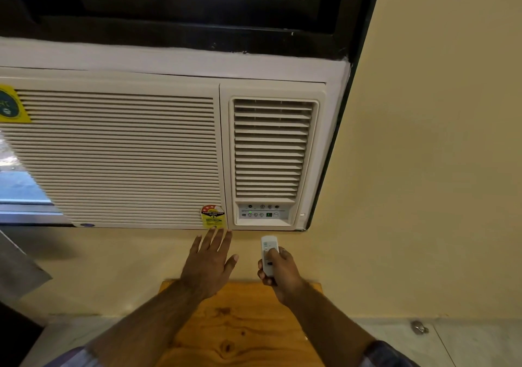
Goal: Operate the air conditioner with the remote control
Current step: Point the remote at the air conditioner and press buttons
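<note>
**Fingers wrapped on remote below air conditioner**

Fingers (261,275) of right hand (278,270) grip slim white plastic remote control (269,253), thumb on buttons, aimed at cream window air conditioner (141,154). Left hand (209,265) spread, empty. Remote likely light, rigid; best held low.

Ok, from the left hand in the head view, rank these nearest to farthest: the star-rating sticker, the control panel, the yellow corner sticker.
From the left hand:
1. Star-rating sticker, just above the fingertips, at the grille's lower right.
2. Control panel, up and to the right, under the small vent.
3. Yellow corner sticker, far up-left at the picture's edge.
</note>
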`<control>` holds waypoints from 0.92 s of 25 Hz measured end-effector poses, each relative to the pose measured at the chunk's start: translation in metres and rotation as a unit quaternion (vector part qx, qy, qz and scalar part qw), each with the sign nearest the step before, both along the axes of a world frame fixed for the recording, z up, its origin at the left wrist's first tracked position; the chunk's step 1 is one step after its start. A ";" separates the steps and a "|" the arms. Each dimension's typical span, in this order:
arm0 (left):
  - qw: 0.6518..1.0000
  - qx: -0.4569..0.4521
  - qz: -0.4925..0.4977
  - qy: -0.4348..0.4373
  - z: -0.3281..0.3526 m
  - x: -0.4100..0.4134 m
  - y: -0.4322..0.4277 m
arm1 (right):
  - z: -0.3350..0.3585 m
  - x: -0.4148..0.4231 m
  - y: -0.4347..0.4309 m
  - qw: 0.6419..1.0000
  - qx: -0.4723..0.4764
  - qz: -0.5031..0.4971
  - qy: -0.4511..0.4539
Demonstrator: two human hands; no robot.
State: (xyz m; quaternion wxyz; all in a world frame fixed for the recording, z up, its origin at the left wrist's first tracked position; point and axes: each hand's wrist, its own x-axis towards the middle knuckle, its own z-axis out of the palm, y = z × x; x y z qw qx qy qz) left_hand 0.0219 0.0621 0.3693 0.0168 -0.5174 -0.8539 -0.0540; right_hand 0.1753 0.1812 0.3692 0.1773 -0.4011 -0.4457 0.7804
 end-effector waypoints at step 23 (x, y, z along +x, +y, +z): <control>1.000 0.003 0.003 0.000 0.004 -0.002 -0.001 | 0.003 -0.002 0.002 0.999 -0.018 -0.019 0.020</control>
